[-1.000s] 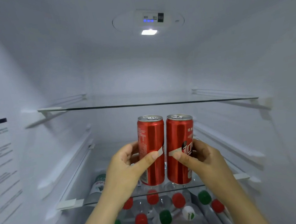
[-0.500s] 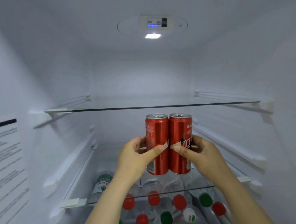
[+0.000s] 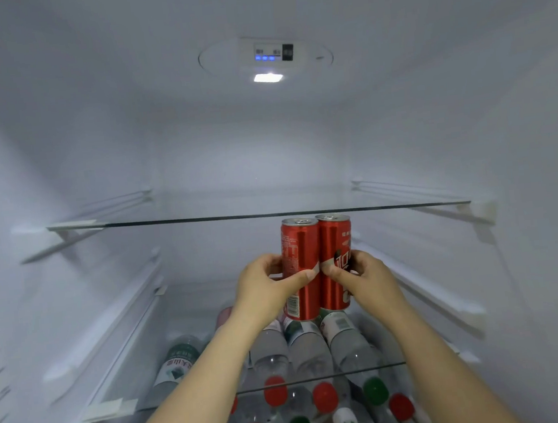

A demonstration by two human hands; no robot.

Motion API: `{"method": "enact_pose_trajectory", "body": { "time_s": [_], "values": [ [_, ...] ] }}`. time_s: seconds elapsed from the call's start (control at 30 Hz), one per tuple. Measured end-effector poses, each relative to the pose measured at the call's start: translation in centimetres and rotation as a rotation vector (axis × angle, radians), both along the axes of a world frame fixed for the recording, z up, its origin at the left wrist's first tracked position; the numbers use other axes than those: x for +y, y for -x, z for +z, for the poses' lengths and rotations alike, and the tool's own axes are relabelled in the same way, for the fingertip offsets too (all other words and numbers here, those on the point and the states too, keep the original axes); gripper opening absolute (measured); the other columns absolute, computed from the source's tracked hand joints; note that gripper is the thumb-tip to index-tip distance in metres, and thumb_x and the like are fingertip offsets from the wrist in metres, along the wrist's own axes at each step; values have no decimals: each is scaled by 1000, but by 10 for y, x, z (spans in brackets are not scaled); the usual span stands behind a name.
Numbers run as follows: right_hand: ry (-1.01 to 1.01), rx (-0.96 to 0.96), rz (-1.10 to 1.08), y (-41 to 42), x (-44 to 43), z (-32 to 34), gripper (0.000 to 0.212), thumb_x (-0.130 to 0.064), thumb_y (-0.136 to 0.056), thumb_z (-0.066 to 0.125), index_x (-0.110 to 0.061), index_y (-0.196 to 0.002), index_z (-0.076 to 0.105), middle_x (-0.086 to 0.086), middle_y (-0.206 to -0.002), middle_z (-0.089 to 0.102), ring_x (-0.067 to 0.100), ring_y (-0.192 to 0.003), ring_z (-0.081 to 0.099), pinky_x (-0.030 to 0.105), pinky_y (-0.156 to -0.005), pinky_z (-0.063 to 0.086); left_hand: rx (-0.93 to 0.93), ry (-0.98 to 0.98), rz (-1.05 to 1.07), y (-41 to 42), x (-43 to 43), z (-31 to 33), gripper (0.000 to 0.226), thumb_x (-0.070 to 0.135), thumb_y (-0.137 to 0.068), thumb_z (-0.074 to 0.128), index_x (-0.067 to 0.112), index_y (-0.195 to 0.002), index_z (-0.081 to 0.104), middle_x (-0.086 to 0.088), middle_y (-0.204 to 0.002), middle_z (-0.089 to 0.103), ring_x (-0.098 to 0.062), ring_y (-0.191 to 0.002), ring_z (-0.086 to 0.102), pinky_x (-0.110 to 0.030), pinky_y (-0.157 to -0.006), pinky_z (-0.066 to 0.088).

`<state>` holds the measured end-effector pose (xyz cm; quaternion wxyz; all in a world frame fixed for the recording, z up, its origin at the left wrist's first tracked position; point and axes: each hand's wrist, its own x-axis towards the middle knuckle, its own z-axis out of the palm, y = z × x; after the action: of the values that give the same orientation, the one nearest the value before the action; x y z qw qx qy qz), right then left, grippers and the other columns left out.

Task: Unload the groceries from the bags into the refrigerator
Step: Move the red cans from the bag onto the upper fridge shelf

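Left hand (image 3: 266,290) wraps the left cola can (image 3: 300,243), right hand (image 3: 369,282) grips the right cola can (image 3: 335,240), both upright and touching inside the refrigerator (image 3: 467,115). They're low over the glass shelf (image 3: 191,310), water bottles (image 3: 307,348) lying underneath.

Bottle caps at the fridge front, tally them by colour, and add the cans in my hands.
Red caps: 5, one mostly hidden by the left arm
Green caps: 2
White caps: 1
Red cans: 2
Total: 10
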<state>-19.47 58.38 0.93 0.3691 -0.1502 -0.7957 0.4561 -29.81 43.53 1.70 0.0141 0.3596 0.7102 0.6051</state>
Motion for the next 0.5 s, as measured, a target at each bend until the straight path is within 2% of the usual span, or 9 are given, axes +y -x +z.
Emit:
{"method": "enact_pose_trajectory", "body": {
  "time_s": [0.07,0.13,0.23,0.37,0.5],
  "values": [
    [0,-1,-1,5,4,2,48,-48,-82,68,-21,-121,59,-5,-113,67,13,-101,64,18,-66,49,11,11,7,2,6,1,57,46,-66,81,17,-112,63,6,-107,68,-11,-99,64,-40,-90,54],
    [-11,2,-3,9,8,3,45,-46,-83,67,-20,-120,60,-3,-113,67,13,-100,64,14,-63,46,25,29,18,3,11,2,58,45,-68,80,16,-114,62,5,-110,67,-12,-100,63,-39,-91,54],
    [4,27,15,14,15,2,36,-40,-85,68,-21,-115,62,-3,-112,68,16,-102,64,24,-73,52,35,56,24,10,19,4,60,47,-68,79,15,-116,61,4,-112,66,-12,-101,63,-35,-89,54],
    [23,24,31,19,25,1,40,-40,-84,68,-23,-119,61,-4,-115,67,16,-107,63,25,-77,52,41,69,32,18,30,7,55,45,-70,79,16,-114,61,7,-108,65,-8,-95,61,-16,-70,46],
    [-4,16,9,24,35,1,43,-44,-83,68,-24,-120,62,-5,-116,67,15,-107,63,33,-86,54,60,88,38,24,42,12,47,41,-74,77,17,-111,60,8,-102,63,-9,-93,59,-18,-70,44]
  ]
}}
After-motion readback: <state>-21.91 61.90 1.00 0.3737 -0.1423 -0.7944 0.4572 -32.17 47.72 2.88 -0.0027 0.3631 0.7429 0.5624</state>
